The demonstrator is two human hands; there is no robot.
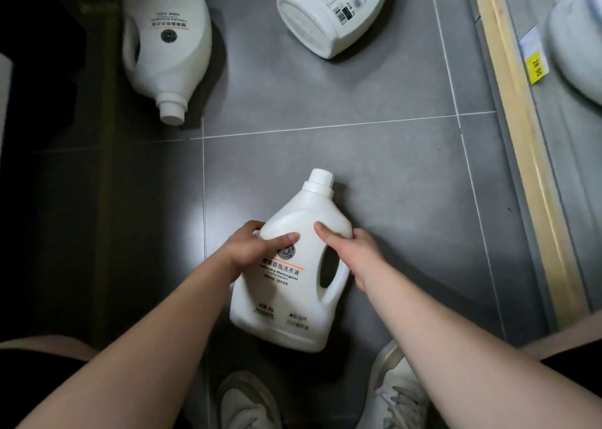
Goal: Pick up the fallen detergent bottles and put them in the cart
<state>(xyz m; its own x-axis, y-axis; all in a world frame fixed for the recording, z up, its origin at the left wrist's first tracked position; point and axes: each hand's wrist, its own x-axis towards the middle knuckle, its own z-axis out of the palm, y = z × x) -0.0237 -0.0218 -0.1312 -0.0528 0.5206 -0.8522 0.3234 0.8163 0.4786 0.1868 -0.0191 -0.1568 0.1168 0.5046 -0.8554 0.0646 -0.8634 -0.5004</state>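
Low on open floor, near bottle between left hand and right hand.

Grey floor tiles w/ pale grout lines. On the right, a wooden shelf edge w/ yellow price tag. Pale sneakers at the bottom.

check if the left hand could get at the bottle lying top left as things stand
Probably not yet. Only bare floor lies between, but the left hand grips the near bottle together with the right hand, and the top left bottle lies farther off; it would have to let go and stretch.
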